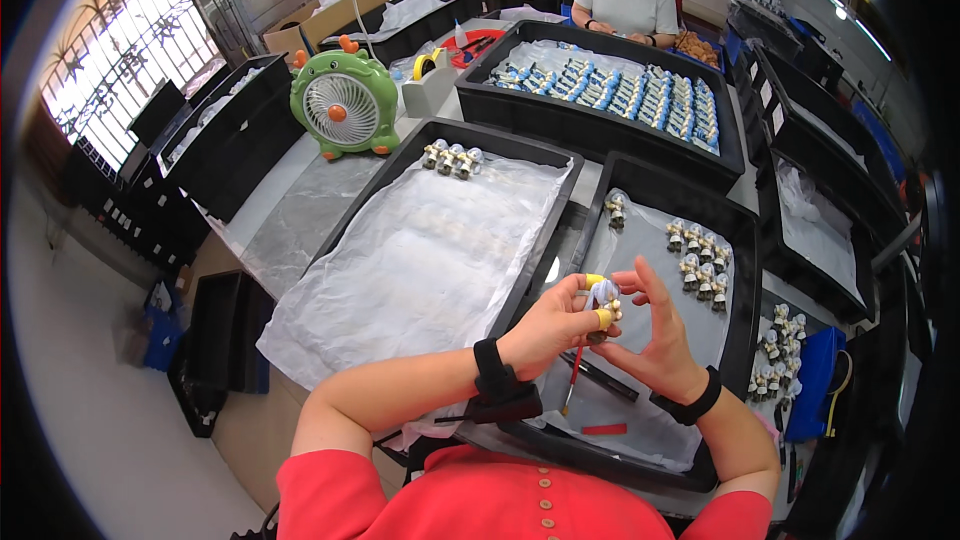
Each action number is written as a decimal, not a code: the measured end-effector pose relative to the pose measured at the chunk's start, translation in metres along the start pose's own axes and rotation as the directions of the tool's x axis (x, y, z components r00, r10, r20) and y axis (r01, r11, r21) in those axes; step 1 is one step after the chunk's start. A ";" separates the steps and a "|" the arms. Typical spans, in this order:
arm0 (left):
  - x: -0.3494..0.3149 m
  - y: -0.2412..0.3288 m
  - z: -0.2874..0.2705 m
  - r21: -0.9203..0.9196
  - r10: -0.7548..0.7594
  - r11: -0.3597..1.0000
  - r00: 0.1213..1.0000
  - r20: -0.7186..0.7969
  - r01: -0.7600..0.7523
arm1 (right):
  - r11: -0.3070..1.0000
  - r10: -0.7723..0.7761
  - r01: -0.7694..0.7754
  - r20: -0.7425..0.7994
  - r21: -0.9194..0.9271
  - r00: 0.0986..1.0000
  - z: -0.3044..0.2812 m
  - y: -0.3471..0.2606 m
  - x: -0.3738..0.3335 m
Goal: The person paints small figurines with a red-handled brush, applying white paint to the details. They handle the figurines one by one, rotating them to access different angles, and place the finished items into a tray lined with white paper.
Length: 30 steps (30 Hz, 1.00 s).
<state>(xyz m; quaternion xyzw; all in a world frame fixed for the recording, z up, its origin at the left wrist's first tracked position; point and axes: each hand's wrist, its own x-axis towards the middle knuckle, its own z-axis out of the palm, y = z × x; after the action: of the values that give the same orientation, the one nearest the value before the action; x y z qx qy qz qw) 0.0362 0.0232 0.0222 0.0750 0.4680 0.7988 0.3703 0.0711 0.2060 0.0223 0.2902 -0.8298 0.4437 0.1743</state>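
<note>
A small white-and-cream figurine (605,306) with a dark base is pinched upright in my left hand (560,325), which wears yellow finger covers. My right hand (655,335) is open beside it, thumb near the base and fingers apart near the head; I cannot tell whether they touch. Just below hangs or lies a thin red-handled brush (574,377), its upper end hidden by the hands. Under both hands is a black tray (752,270) lined with white sheet, holding a group of similar figurines (703,262) and a lone figurine (616,208).
A sheet-lined tray (400,270) at left holds several figurines (452,159). Behind stand a green fan (343,105), a tape dispenser (428,90) and a tray of blue-and-white pieces (600,90). More figurines (778,350) lie at right. Across the table sits a person (628,0).
</note>
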 end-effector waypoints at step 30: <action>0.132 0.106 -0.202 0.829 0.651 0.308 0.533 -0.541 0.467 | 0.976 0.185 -0.170 -0.115 0.133 0.976 -0.020 0.004 -0.001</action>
<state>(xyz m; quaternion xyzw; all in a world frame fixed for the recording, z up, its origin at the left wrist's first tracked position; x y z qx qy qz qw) -0.2081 -0.0596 -0.0336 -0.0838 0.9436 0.3094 -0.0826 0.0699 0.2250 0.0302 0.1960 -0.8108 0.5252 0.1682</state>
